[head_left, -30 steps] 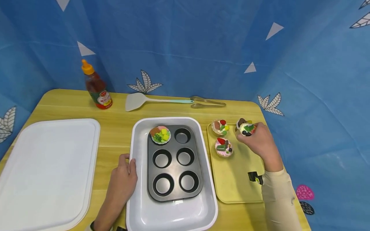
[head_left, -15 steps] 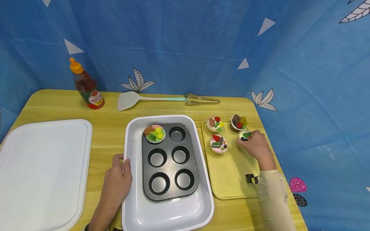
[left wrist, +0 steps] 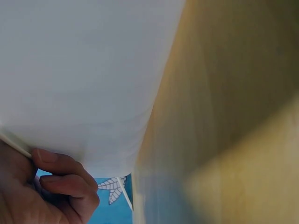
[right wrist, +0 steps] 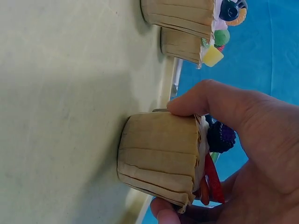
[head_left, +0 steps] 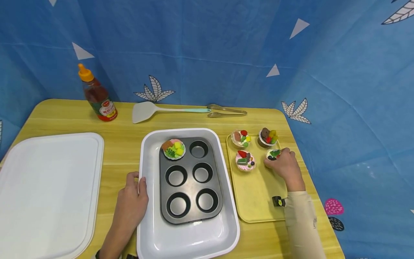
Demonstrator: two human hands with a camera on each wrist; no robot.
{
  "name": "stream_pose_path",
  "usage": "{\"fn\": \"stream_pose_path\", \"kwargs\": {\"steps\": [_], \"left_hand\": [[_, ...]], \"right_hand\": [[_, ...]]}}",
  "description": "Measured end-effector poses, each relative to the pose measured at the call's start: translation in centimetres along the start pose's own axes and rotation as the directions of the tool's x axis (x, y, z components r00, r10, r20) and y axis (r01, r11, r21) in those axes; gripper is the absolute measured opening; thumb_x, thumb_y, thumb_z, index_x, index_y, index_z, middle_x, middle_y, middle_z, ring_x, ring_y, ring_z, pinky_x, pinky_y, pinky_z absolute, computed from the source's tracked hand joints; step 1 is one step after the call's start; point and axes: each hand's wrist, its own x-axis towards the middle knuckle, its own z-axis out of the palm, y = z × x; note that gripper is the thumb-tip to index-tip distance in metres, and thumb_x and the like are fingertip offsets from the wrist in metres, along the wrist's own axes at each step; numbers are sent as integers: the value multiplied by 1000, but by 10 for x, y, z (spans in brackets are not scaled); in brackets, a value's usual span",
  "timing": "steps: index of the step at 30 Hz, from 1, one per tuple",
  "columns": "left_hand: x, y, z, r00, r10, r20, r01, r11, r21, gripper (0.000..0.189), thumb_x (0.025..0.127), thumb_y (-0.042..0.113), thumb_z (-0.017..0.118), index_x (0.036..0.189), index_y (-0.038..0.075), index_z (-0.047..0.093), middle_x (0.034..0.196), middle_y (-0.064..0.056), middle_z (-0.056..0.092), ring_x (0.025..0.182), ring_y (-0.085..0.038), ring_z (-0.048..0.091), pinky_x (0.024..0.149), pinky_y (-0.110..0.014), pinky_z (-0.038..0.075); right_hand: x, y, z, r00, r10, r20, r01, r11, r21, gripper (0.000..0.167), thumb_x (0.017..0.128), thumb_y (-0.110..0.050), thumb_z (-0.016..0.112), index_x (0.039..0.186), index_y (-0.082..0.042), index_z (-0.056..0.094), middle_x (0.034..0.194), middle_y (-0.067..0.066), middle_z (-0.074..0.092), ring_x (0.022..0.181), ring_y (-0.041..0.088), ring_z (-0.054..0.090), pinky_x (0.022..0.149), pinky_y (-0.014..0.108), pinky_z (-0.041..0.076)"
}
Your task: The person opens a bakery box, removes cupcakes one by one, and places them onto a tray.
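My right hand [head_left: 286, 167] pinches a toy cupcake in a tan pleated cup [right wrist: 159, 154], thumb and fingers on opposite sides near its top. Dark berries, a green leaf and something red top it. Its base is right at the surface of the yellow tray [head_left: 255, 201]. Beside it are a chocolate-brown cupcake [head_left: 267, 138], a pink-topped cupcake [head_left: 245, 162] and a fruit-topped cupcake [head_left: 240, 139]. With thumb and fingers, my left hand [head_left: 130, 201] grips the left rim of a deep white tray [head_left: 187, 241]. Inside that stands a dark muffin tin [head_left: 191, 181], another cupcake [head_left: 174, 149] in its far left cup.
A white board [head_left: 48, 194] lies at the left. Along the back are a sauce bottle [head_left: 99, 97] with an orange cap, a white spatula [head_left: 145, 112] and metal tongs [head_left: 226, 110]. Blue cloth [head_left: 194, 46] hangs behind the table [head_left: 119, 158].
My right hand has brought the held cupcake down and toward me onto the yellow tray, uncovering the chocolate-brown one behind it. My left hand keeps its grip on the rim. The head view has shifted slightly.
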Motion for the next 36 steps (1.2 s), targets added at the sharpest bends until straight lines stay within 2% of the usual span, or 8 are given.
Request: {"fn": "stream_pose_path", "kwargs": {"steps": [8, 15, 19, 22, 26, 30, 36], "left_hand": [[0, 0, -3, 1000, 1, -10, -1, 1000, 3, 39, 107, 29, 39, 129, -2, 47, 81, -13, 67, 67, -24, 63, 57, -35, 46], [-1, 0, -6, 1000, -13, 0, 13, 1000, -8, 41, 107, 31, 39, 131, -2, 46, 85, -14, 68, 67, -23, 64, 56, -34, 48], [-1, 0, -5, 1000, -7, -4, 7, 1000, -18, 41, 107, 31, 39, 131, -2, 46, 90, -17, 70, 69, -24, 66, 57, -35, 51], [-2, 0, -4, 1000, -1, -3, 1, 1000, -25, 40, 107, 29, 40, 131, -2, 46, 91, -18, 70, 69, -24, 67, 57, -35, 52], [-1, 1, -3, 1000, -2, 1, 2, 1000, -26, 40, 107, 29, 41, 132, -2, 45, 89, -17, 69, 67, -23, 66, 56, -34, 51], [-1, 2, -2, 1000, -5, 1, 5, 1000, -20, 39, 107, 29, 41, 131, -1, 46, 86, -15, 68, 66, -22, 65, 56, -33, 50], [0, 1, 0, 1000, 10, -15, -10, 1000, -7, 36, 107, 27, 42, 129, 0, 47, 81, -12, 67, 66, -23, 63, 57, -35, 48]], "right_hand": [[1, -7, -2, 999, -13, 35, 14, 1000, -19, 85, 87, -42, 66, 133, 21, 31, 120, 39, 40, 98, 46, 51, 86, 58, 45], [0, -12, -6, 991, -15, 131, 17, 1000, -19, 99, 89, -46, 66, 144, 20, 16, 131, 44, 36, 113, 51, 48, 93, 61, 42], [-4, -19, -13, 989, -10, 150, 16, 999, -42, 107, 89, -50, 67, 146, 20, 10, 136, 47, 29, 118, 57, 44, 93, 64, 41], [-12, -27, -20, 994, -5, 106, 14, 996, -85, 108, 88, -52, 68, 146, 20, 12, 137, 48, 29, 118, 61, 41, 91, 66, 40], [-29, -44, -30, 998, -56, -33, 52, 991, -127, 101, 88, -49, 69, 145, 20, 22, 134, 47, 34, 116, 62, 41, 91, 69, 38], [-46, -72, -39, 981, -146, -126, 132, 985, -109, 94, 89, -46, 69, 145, 17, 28, 135, 44, 37, 117, 59, 42, 92, 68, 38], [-67, -118, -46, 952, -270, -146, 262, 963, -69, 90, 89, -43, 71, 147, 12, 31, 137, 38, 40, 118, 53, 45, 94, 64, 39]]}}
